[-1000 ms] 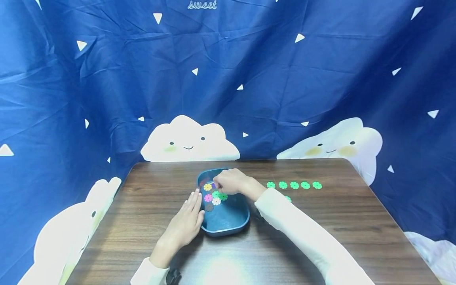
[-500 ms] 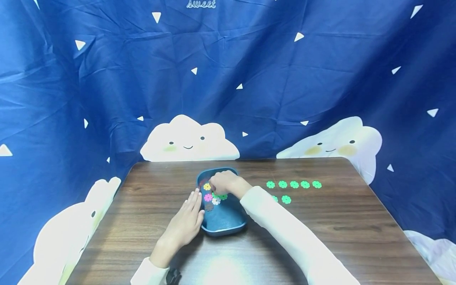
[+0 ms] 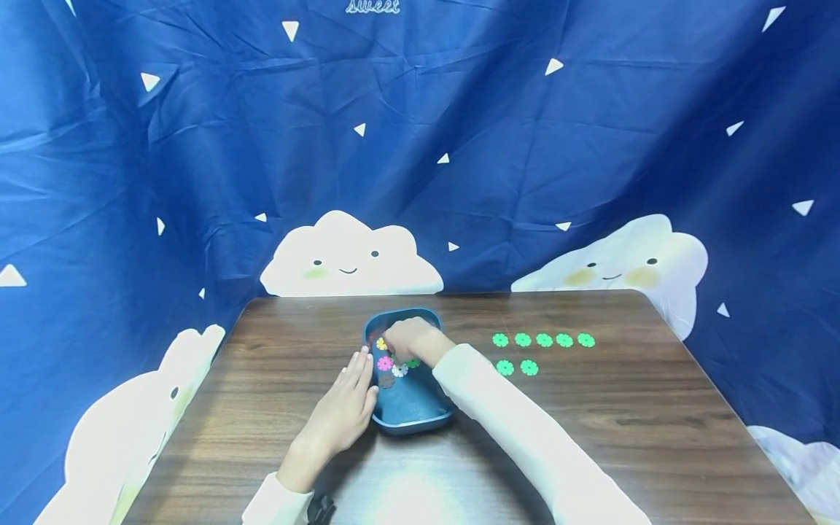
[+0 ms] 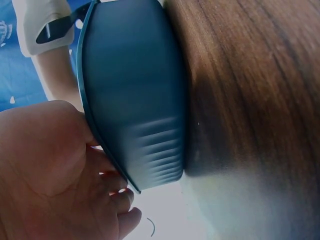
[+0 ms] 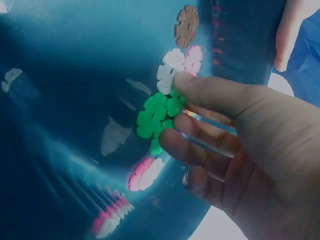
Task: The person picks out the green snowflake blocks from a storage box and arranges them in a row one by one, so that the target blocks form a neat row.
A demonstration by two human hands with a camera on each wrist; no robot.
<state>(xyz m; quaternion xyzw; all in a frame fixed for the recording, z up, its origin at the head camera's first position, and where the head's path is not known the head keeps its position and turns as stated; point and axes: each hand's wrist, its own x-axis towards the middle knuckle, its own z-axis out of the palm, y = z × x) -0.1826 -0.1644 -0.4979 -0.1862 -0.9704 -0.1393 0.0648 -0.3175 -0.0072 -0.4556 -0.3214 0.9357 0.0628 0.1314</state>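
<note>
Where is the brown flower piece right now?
In the head view, the brown flower-shaped plastic disc lies inside the blue plastic tray, at its left wall, beside the left hand, just below the pink disc.

head: high, looks down-forward over whole table (image 3: 656, 408) | wrist cams: very close on tray (image 4: 135, 100) outside/inside | shared: tray

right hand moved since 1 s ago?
Yes. The right hand has shifted left inside the blue tray, away from the row of green discs on the table.
</note>
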